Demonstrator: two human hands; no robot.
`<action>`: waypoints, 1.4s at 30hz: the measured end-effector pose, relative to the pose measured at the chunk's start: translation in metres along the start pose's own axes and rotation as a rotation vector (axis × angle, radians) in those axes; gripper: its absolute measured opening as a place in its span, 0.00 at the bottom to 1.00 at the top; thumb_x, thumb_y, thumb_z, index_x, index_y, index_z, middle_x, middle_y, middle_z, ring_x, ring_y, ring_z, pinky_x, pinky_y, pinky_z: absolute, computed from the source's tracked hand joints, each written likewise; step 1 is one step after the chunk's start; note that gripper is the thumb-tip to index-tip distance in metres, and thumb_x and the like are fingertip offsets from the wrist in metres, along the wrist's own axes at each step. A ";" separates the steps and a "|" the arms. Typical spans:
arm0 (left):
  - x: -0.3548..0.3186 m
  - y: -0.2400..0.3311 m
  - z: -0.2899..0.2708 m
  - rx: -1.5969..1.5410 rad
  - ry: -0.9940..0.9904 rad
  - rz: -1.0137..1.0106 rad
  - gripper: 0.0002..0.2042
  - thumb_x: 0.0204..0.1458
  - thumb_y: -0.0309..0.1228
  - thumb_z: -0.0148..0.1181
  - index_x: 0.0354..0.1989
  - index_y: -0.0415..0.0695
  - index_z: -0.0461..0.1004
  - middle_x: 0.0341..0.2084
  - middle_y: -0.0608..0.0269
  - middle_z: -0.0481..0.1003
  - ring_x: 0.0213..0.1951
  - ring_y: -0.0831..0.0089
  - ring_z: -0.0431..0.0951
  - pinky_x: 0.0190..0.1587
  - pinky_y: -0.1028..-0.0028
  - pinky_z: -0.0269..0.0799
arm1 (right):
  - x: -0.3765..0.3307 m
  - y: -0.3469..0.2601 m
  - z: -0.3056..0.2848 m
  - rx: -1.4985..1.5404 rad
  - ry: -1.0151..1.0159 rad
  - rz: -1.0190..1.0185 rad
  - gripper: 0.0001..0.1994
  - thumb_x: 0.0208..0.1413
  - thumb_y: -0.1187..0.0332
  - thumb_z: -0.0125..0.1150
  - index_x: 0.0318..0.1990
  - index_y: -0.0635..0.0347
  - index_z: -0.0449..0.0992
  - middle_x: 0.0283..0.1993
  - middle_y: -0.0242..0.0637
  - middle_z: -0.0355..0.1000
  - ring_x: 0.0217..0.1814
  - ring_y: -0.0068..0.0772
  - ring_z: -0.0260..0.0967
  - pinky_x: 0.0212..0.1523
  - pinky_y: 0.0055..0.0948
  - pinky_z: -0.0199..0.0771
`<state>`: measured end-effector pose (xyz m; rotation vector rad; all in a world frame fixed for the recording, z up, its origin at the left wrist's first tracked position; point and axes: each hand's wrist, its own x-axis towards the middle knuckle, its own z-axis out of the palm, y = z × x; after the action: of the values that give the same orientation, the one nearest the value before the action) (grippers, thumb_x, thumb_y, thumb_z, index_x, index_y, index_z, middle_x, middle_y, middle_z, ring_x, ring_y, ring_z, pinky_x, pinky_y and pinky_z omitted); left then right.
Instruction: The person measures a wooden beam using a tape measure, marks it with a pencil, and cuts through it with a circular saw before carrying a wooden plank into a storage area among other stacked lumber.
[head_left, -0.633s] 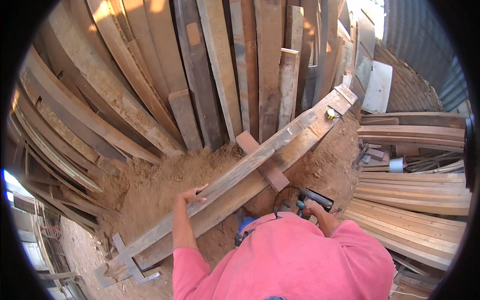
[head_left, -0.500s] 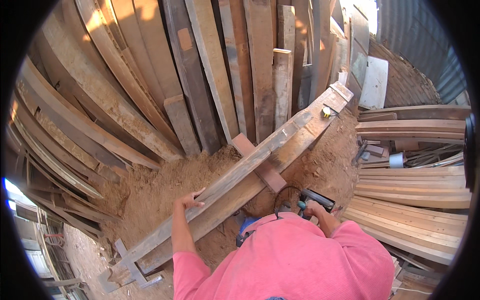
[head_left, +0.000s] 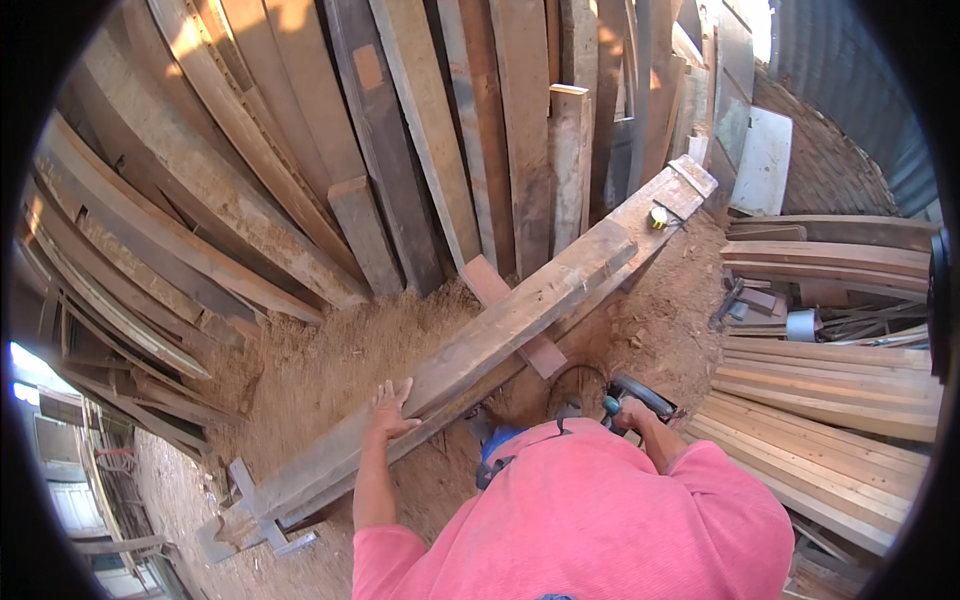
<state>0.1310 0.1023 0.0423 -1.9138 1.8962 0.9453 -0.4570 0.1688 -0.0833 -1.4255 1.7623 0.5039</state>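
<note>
A long, thick wooden beam [head_left: 490,325] runs slantwise before me, from near left to far right. My left hand [head_left: 392,410] lies on its top with the fingers spread. Under the beam, a short reddish crosspiece [head_left: 543,357] sticks out on both sides. My right hand [head_left: 630,412] is wrapped around the teal handle of a dark power tool [head_left: 645,393], held low to the right of the beam; its exact kind is hard to make out. A dark cable [head_left: 562,378] loops beside the tool. Beyond the beam's far end, a yellow tape measure [head_left: 658,216] sits on the supporting board [head_left: 682,190].
Tall planks [head_left: 520,150] lean in a row along the far side and left. Stacked lumber [head_left: 820,440] lies at the right, near a pale cylinder [head_left: 800,325]. Sawdust [head_left: 330,360] covers the ground. A grey crosspiece [head_left: 245,485] sits at the near left end.
The beam has turned over toward me, showing a broader top face and covering more of the board below. My left hand has shifted slightly nearer, its fingers spreading. My right hand still grips the tool.
</note>
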 end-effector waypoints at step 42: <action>-0.223 -0.326 0.182 -1.074 1.174 -1.269 0.36 0.52 0.45 0.66 0.63 0.31 0.67 0.57 0.33 0.69 0.59 0.43 0.70 0.64 0.58 0.64 | -0.025 -0.226 0.068 -0.252 0.137 -0.011 0.18 0.44 0.64 0.66 0.41 0.68 0.80 0.44 0.54 0.79 0.48 0.52 0.78 0.44 0.40 0.78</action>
<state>0.4184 0.4198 -0.0337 -3.8773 -0.3521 0.2778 -0.2205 0.1686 -0.0658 -1.6772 1.8476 0.6550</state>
